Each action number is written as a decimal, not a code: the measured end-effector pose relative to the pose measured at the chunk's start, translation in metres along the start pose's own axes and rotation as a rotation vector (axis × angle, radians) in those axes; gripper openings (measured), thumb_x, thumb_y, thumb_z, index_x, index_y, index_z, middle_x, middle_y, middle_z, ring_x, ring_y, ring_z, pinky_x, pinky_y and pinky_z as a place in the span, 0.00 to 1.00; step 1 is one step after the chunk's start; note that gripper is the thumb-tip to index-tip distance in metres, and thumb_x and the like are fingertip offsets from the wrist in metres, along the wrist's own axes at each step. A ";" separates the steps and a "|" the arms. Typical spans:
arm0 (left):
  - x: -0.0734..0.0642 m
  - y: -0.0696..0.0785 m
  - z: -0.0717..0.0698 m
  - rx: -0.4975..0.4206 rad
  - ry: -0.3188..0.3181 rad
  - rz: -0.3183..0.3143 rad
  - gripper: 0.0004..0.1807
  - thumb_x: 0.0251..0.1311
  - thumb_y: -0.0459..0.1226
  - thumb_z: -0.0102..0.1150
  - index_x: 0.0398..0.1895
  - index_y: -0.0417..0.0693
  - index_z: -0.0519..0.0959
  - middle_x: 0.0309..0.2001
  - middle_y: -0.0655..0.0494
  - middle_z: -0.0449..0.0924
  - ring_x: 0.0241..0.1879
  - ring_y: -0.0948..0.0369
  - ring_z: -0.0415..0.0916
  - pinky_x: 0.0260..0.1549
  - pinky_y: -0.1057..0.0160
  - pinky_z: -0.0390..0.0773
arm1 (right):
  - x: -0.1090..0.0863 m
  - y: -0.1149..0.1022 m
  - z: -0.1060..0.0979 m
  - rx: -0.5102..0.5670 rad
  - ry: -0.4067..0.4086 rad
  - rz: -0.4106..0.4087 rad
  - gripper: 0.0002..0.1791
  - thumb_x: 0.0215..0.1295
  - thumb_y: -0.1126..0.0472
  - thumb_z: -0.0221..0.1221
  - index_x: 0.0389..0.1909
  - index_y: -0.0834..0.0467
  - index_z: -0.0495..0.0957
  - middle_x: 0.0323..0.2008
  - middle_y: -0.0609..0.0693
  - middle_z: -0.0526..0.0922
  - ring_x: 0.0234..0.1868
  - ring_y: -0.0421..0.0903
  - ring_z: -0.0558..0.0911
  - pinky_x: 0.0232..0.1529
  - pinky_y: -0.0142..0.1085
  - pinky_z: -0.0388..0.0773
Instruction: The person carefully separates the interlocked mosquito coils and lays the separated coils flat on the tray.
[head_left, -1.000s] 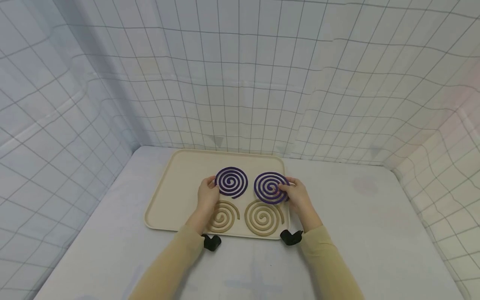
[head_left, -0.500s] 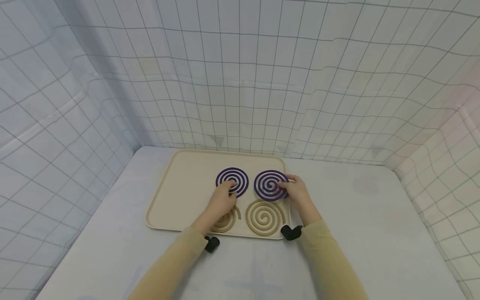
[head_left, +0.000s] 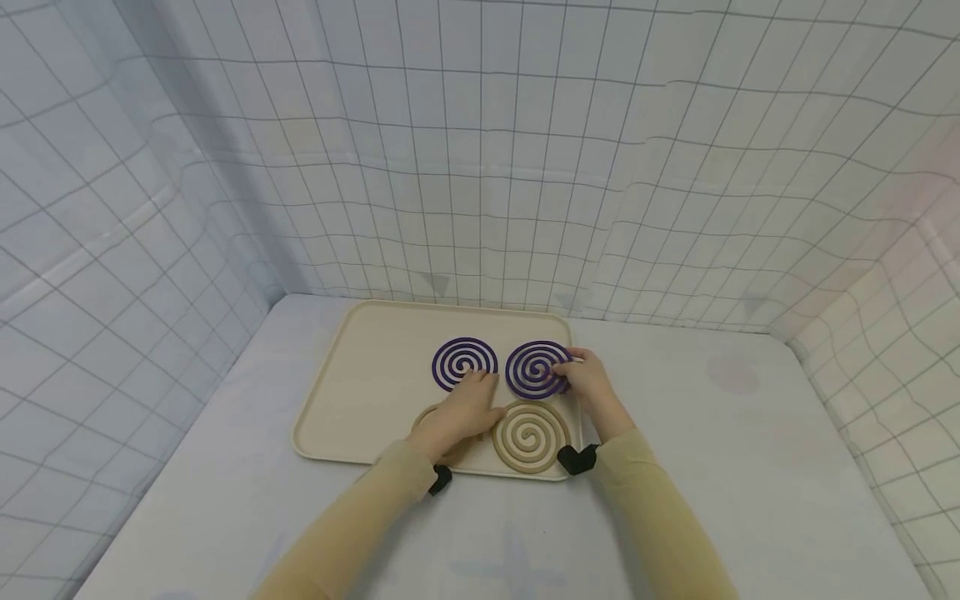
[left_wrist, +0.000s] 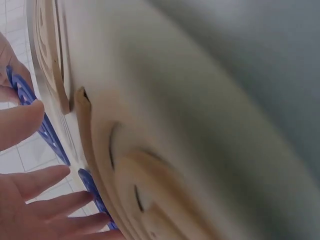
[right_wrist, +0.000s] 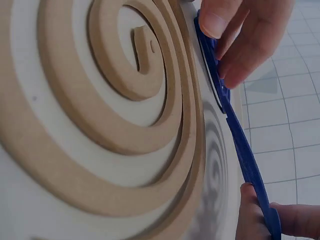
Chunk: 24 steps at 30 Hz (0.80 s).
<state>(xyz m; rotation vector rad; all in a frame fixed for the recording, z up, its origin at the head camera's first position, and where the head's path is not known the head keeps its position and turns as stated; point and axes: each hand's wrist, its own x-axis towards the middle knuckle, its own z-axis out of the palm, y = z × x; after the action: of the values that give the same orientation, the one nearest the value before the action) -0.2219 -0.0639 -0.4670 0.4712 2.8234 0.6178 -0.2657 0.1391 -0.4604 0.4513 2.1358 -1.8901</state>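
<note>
Two dark blue-purple mosquito coils lie at the tray's rear right half, with two tan coils in front. My left hand point(head_left: 467, 410) reaches over the left tan coil point(head_left: 426, 414), hiding much of it. Its outstretched fingertips touch the near edge of the left purple coil point(head_left: 453, 358), which lies on the tray point(left_wrist: 165, 55); the thumb stands apart. My right hand point(head_left: 588, 383) pinches the right purple coil point(right_wrist: 245, 150) at its right edge. That coil is tilted and raised, casting a shadow on the tray. The right tan coil point(head_left: 528, 437) lies flat before it.
The cream tray point(head_left: 367, 367) has a low raised rim and sits on a white-covered table point(head_left: 712, 450). Grid-patterned sheets point(head_left: 480, 167) stand behind and at both sides. A black wrist-worn device point(head_left: 577, 459) is by the right sleeve.
My left hand let go of the left purple coil's left edge, passed across its middle and came to its near right edge. The right purple coil shifted slightly left in my right hand.
</note>
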 end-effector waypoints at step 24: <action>0.003 0.010 0.012 0.107 -0.003 -0.084 0.38 0.68 0.49 0.56 0.75 0.42 0.59 0.76 0.40 0.53 0.75 0.39 0.50 0.68 0.33 0.57 | -0.001 0.009 0.002 -0.485 0.148 -0.253 0.30 0.58 0.74 0.57 0.64 0.69 0.68 0.58 0.68 0.77 0.61 0.62 0.75 0.62 0.49 0.74</action>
<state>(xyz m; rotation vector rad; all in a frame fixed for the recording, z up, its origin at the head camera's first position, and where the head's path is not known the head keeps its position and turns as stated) -0.2186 -0.0496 -0.4741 0.3687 2.8664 0.4515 -0.2612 0.1375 -0.4684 0.2294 2.7487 -1.4003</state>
